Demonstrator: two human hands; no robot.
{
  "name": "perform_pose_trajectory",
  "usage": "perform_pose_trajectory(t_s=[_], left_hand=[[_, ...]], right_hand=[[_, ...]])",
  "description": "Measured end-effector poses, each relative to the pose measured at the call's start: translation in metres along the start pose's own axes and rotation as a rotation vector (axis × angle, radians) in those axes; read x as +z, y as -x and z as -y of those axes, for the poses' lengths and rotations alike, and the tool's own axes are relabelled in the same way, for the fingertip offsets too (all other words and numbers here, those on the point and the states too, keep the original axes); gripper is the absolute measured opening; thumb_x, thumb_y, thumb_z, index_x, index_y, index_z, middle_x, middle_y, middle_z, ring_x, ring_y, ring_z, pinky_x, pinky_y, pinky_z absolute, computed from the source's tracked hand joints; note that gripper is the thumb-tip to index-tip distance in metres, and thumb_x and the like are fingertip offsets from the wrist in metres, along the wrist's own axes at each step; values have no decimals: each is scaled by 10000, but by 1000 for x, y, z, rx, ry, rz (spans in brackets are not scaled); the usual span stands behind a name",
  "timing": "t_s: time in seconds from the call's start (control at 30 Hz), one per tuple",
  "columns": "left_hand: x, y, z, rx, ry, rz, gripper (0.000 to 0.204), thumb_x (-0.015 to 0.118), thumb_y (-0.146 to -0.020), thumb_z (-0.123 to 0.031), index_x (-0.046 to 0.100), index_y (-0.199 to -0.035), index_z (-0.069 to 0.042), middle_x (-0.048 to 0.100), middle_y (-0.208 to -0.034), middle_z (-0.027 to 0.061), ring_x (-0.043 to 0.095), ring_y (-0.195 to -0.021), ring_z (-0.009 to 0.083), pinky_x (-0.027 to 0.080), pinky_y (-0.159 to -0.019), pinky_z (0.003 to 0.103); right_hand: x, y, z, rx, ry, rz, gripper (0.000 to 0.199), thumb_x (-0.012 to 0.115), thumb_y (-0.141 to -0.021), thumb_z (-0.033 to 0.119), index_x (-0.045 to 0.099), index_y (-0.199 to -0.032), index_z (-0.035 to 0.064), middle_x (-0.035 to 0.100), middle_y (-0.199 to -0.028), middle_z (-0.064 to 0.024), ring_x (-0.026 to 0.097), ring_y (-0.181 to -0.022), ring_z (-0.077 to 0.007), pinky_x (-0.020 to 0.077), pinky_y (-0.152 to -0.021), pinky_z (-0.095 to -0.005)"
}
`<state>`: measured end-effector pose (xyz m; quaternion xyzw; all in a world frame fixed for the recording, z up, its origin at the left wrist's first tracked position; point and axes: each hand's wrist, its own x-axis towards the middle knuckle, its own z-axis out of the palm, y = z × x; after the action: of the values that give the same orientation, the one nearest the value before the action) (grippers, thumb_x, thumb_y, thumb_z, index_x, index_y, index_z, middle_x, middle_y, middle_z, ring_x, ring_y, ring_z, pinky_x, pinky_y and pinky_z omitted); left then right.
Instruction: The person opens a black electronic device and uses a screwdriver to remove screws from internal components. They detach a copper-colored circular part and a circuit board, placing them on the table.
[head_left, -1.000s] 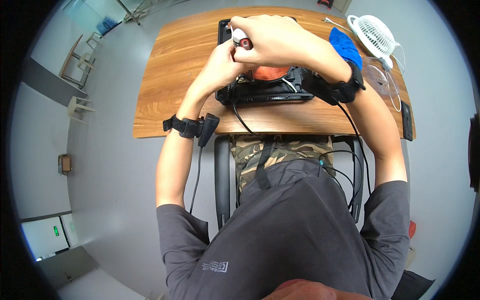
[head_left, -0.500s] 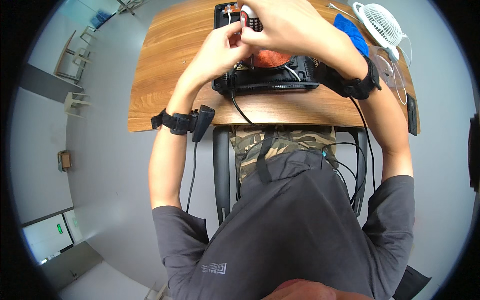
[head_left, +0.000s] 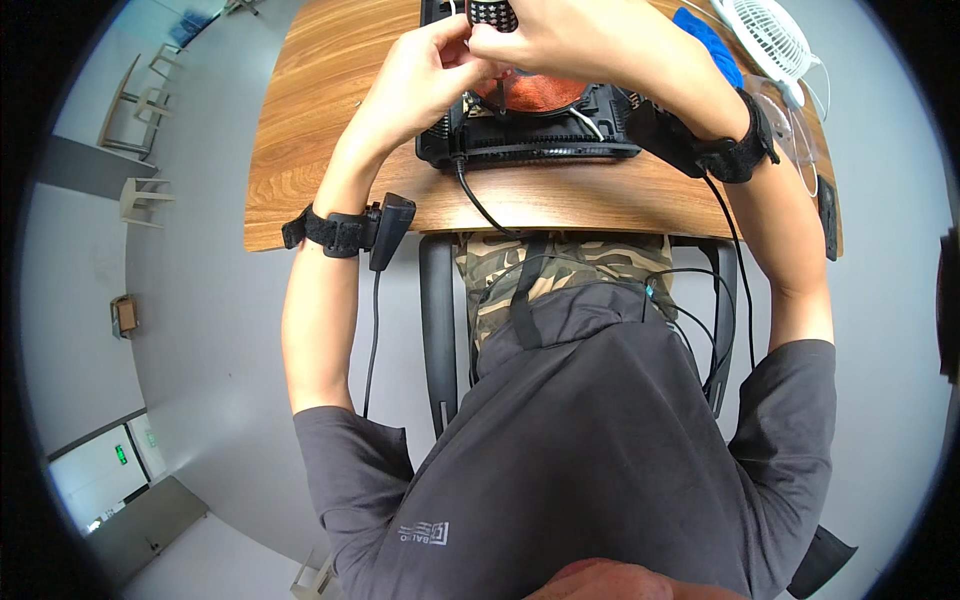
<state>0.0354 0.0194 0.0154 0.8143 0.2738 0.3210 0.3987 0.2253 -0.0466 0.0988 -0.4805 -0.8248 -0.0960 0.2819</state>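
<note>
My right hand (head_left: 560, 38) is closed around a thick handle (head_left: 492, 14) with a dotted black grip, which looks like a screwdriver's; its top is cut off by the upper edge. A thin dark shaft (head_left: 502, 96) shows below the fingers. My left hand (head_left: 412, 82) meets the right one there, thumb and fingers pinched together; what they pinch is hidden. Under both hands lies an opened black appliance casing (head_left: 540, 150), apparently an induction cooker, with a round copper-red coil (head_left: 545, 93) inside. A white wire (head_left: 587, 122) runs from the coil to the casing's near side.
The casing stands on a wooden table (head_left: 320, 110), its black cord (head_left: 480, 206) hanging over the near edge. To the right are a blue cloth (head_left: 708, 45), a white fan (head_left: 765, 38), clear plastic packaging (head_left: 790, 125) and a dark flat object (head_left: 828, 215). Cables trail from both wristbands.
The view has shifted slightly, so the table and casing sit higher in the picture. Both hands stay together over the casing, the right still around the handle.
</note>
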Motion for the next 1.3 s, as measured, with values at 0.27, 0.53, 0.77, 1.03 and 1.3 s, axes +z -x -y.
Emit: perform_pose_trajectory(t_s=[0.27, 0.53, 0.77, 1.03, 1.3], left_hand=[[15, -6, -61, -225, 67, -131, 312, 758, -861, -134, 667, -1138, -23, 725, -1004, 105, 674, -898, 152, 550, -784, 319], [9, -2, -13, -76, -65, -22, 163, 731, -865, -126, 672, -946, 2, 704, -799, 46, 657, -757, 85, 532, -697, 259], [21, -6, -32, -50, -249, -113, 173, 800, -828, -177, 744, -850, -14, 605, -697, -14, 551, -667, 64, 463, -628, 253], [12, -1, -1, -46, 61, -65, 282, 820, -809, -180, 668, -997, -34, 654, -728, 13, 623, -713, 81, 531, -678, 282], [18, -3, -22, -61, -278, -117, 273, 759, -804, -62, 640, -1038, 17, 730, -933, 111, 692, -853, 144, 550, -793, 316]], right_hand=[[4, -3, 3, 73, 113, 40, 423, 697, -831, 352, 591, -982, -27, 684, -806, -229, 690, -766, -402, 564, -695, -466], [-7, -3, 8, 117, 56, 48, 437, 696, -834, 357, 583, -1015, -24, 686, -830, -248, 689, -795, -429, 563, -722, -482], [-1, -8, 4, 135, 104, 22, 435, 690, -839, 373, 607, -1013, -18, 689, -829, -238, 693, -787, -413, 567, -700, -475], [12, 5, -1, 145, -81, -51, 447, 679, -852, 384, 597, -1006, -28, 689, -833, -233, 690, -784, -411, 559, -723, -478], [17, 12, 8, 199, -192, -70, 355, 664, -868, 323, 604, -983, -8, 686, -834, -230, 688, -781, -401, 549, -721, -464]])
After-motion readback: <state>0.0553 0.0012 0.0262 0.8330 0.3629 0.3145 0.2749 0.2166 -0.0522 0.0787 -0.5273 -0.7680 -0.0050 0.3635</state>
